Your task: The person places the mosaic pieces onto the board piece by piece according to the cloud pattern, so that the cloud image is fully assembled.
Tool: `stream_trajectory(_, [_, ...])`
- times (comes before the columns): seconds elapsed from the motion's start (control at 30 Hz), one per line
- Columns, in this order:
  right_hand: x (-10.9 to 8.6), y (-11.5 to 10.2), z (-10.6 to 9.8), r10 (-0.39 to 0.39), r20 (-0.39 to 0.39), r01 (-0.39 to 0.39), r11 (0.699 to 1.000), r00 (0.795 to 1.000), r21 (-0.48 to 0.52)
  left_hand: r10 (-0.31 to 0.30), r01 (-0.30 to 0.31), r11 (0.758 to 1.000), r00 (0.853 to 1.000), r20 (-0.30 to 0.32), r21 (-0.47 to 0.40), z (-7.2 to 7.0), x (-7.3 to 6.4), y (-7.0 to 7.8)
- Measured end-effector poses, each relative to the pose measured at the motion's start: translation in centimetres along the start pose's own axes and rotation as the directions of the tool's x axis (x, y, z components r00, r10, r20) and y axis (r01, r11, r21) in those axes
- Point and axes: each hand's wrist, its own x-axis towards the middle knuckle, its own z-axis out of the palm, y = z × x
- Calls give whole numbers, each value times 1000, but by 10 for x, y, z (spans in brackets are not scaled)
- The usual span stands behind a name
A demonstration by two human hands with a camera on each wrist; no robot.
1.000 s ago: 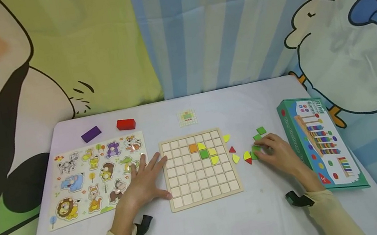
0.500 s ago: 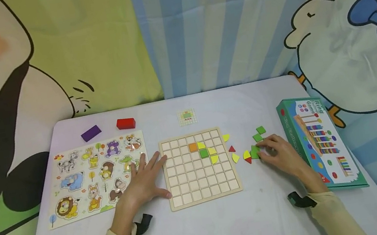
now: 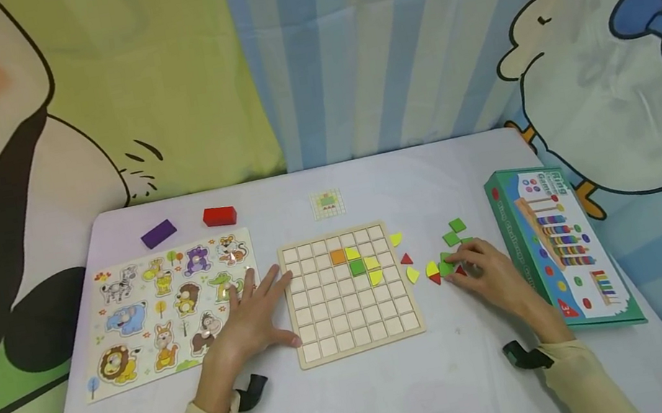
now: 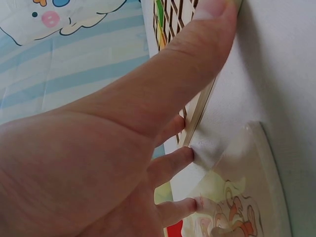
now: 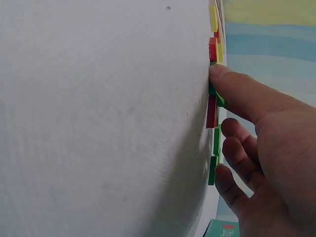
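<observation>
My left hand (image 3: 257, 314) lies spread at the left edge of a wooden grid board (image 3: 362, 353), its thumb and fingertips touching the frame. On the board sit an orange square (image 3: 338, 256), a green square (image 3: 357, 268) and several yellow quarter-round pieces (image 3: 376, 277). Right of the board, my right hand (image 3: 492, 274) pinches a green square tile (image 5: 212, 88) between curled fingers and thumb, low over the loose pieces. A red triangle (image 3: 461, 270) shows under its fingers. More green tiles (image 3: 457, 225) lie just beyond them.
An animal puzzle board (image 3: 145, 354) lies at left, with a purple block (image 3: 159, 234) and a red block (image 3: 219, 216) behind it. A small pattern card (image 3: 327, 203) is behind the grid board. A green toy box (image 3: 568, 247) stands beside my right hand.
My right hand has shifted slightly among the green tiles, and a red triangle has come into view under its fingers. My left hand has stayed at the board's edge.
</observation>
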Motion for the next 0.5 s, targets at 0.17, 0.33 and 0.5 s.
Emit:
stream_trajectory(0.17, [0,1,-1,-39,-21,38,999,999,-35,0,0,1000,1000,-2,2,1,1,-1])
stream_trajectory(0.33, [2,6,0,-156,-79,148,984,985,-104,-3,3,1000,1000,-5,9,1,1,0])
stream_trajectory(0.5, [6,7,1,-257,-122,236,957,959,-167,-7,7,1000,1000,-1,9,1,1,-1])
